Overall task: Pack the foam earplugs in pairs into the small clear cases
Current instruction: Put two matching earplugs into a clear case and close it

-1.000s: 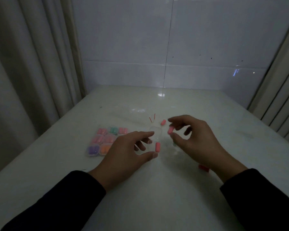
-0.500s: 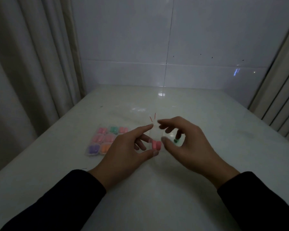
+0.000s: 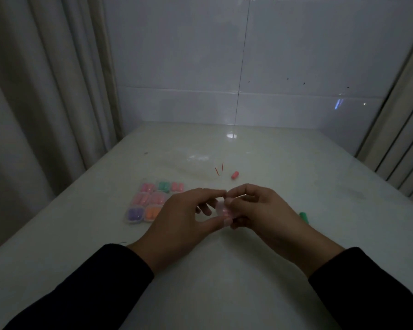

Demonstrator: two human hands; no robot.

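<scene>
Sleeves: long, plain black on both arms, no markings visible
Cuffs: end at the wrists
Left hand point(image 3: 177, 225): bare, no glove
Right hand point(image 3: 265, 217): bare, no glove
Jewellery: cannot tell in the dim light

There is a single view, taken from the person's head, looking forward and down along both dark-sleeved forearms. It sits close over the pale glossy bench point(image 3: 224, 294), whose near edge runs out of the bottom of the frame and whose far edge meets a white tiled wall point(image 3: 296, 55) straight ahead. The left hand point(image 3: 177, 220) and right hand point(image 3: 260, 210) meet near the centre of the frame, within arm's reach of the lens. The wide angle bends a beige curtain point(image 3: 41, 91) inward on the left and a ribbed panel point(image 3: 405, 139) on the right. The scene is dim.
</scene>
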